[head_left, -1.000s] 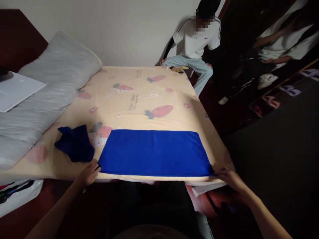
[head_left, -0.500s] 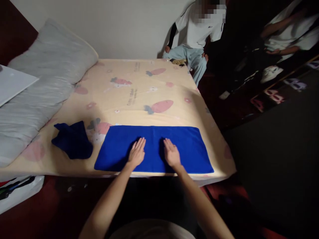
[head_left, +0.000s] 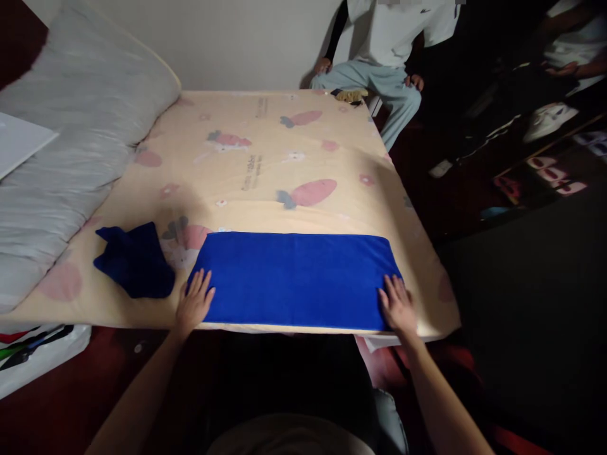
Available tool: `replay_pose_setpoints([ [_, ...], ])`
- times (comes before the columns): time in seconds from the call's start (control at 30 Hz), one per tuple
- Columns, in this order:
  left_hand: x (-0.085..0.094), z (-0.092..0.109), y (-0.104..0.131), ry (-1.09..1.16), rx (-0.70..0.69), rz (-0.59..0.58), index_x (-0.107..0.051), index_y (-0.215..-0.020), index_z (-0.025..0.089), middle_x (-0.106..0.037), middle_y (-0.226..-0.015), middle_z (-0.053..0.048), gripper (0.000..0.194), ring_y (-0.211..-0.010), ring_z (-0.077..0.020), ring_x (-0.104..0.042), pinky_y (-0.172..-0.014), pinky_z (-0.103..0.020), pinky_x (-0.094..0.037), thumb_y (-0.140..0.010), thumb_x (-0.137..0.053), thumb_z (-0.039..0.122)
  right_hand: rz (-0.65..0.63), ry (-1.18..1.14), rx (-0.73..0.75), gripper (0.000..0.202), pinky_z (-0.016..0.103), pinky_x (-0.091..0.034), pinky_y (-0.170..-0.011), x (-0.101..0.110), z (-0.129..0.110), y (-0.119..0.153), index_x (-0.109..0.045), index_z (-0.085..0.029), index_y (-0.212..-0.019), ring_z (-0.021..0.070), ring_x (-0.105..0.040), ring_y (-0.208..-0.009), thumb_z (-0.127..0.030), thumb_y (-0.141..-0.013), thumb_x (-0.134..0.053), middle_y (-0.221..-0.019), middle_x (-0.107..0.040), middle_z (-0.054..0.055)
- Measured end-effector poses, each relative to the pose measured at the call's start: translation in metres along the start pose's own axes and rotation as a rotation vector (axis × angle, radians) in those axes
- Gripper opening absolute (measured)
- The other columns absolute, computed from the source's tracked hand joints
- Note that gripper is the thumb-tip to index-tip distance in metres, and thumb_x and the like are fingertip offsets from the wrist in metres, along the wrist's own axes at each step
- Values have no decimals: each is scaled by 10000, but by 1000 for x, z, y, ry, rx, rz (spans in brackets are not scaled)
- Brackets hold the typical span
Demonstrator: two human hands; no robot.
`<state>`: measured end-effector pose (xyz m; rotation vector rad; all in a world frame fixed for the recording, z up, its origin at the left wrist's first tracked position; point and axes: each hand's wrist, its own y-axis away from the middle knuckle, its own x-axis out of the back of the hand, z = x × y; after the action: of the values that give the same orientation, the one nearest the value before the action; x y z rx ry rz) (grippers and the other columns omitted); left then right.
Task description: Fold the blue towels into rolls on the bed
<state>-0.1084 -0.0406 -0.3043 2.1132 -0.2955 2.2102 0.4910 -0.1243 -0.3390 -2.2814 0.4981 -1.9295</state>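
A blue cloth (head_left: 294, 278) lies flat as a long rectangle along the near edge of the bed (head_left: 265, 189). My left hand (head_left: 195, 302) rests on its left end with the fingers spread and holds nothing. On the cloth's right end lies my right hand (head_left: 398, 304), also with fingers apart and nothing in them. A crumpled dark blue cloth (head_left: 137, 262) sits on the bed to the left of my left hand, not touching it.
Grey bedding (head_left: 80, 145) is piled at the left, with a white board-like object (head_left: 23, 144) on it. One person (head_left: 389, 44) sits at the bed's far right corner; another person (head_left: 573, 57) is farther right. Pink shoes (head_left: 552, 174) stand at the right.
My hands have moved apart from the middle of the flat blue cloth to its left and right ends, and their fingers have spread. The camera view has shifted slightly.
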Motion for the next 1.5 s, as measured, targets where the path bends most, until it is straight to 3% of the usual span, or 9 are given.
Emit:
replay_pose_setpoints([
  [0.1, 9, -48, 13, 17, -113, 12, -462, -1483, 133, -461, -1523, -181, 588, -1419, -326, -429, -1154, -544, -317, -1011, -269, 425, -85, 4, 28, 605, 496, -361, -1134, 14, 53, 10, -334, -164, -1556, 291, -390, -1430, -474, -1040, -267, -1541, -417, 164],
  [0.2, 19, -37, 7, 20, -176, 50, -427, -1506, 151, -472, -1519, -164, 569, -1418, -317, -431, -1179, -543, -275, -1011, -301, 401, -31, 44, -8, 607, 547, -334, -1140, 19, 40, 3, -304, -172, -1567, 312, -366, -1442, -476, -1042, -287, -1559, -379, 172],
  [0.5, -4, 174, -78, 190, -314, -6, -143, -1600, 138, -284, -1631, -98, 677, -1524, -206, -215, -1238, -440, -209, -945, -316, 119, -178, -209, 335, 570, 436, -246, -1202, -32, -197, -68, -215, -158, -1591, 210, -264, -1494, -284, -1043, -309, -1590, -324, 127],
  [0.63, -18, 220, -110, 233, -320, -56, -177, -1596, 166, -280, -1634, -79, 625, -1522, -195, -224, -1239, -443, -219, -986, -309, 193, -293, -252, 356, 557, 440, -220, -1211, -52, -236, -94, -301, -139, -1563, 216, -233, -1504, -244, -1017, -326, -1607, -287, 121],
  [0.73, -18, 186, -127, 195, -274, -109, -283, -1573, 236, -289, -1631, -55, 558, -1516, -207, -246, -1243, -473, -191, -1025, -305, 338, -274, -209, 353, 522, 481, -230, -1199, -53, -194, -112, -391, -175, -1528, 249, -275, -1489, -336, -1033, -350, -1596, -315, 120],
  [0.93, -3, 42, -135, 86, 146, -88, -325, -1551, 159, -263, -1631, -150, 581, -1507, -316, -256, -1183, -615, -227, -1036, -272, 422, -115, -8, 85, 548, 511, -273, -1169, -30, -24, -120, -378, -180, -1534, 282, -321, -1467, -409, -1039, -333, -1577, -357, 148],
  [1.07, 7, 21, -132, 87, 158, -67, -340, -1536, 123, -302, -1612, -181, 582, -1498, -315, -280, -1197, -604, -188, -1036, -275, 414, -153, 44, 45, 578, 520, -276, -1169, -18, 16, -115, -336, -167, -1552, 288, -327, -1461, -418, -1032, -323, -1578, -355, 153],
  [1.37, -15, 218, -127, 240, -224, -84, -178, -1596, 147, -252, -1643, -91, 590, -1532, -195, -187, -1255, -445, -112, -1022, -257, 257, -233, -228, 303, 542, 459, -207, -1201, -51, -196, -116, -335, -133, -1549, 228, -244, -1500, -318, -1043, -281, -1597, -314, 129],
  [1.5, -20, 230, -134, 251, -239, -116, -224, -1590, 201, -251, -1645, -77, 575, -1529, -208, -201, -1253, -475, -110, -1030, -286, 315, -275, -264, 319, 533, 474, -207, -1196, -60, -217, -123, -354, -162, -1543, 232, -247, -1499, -325, -1038, -302, -1601, -308, 119],
])
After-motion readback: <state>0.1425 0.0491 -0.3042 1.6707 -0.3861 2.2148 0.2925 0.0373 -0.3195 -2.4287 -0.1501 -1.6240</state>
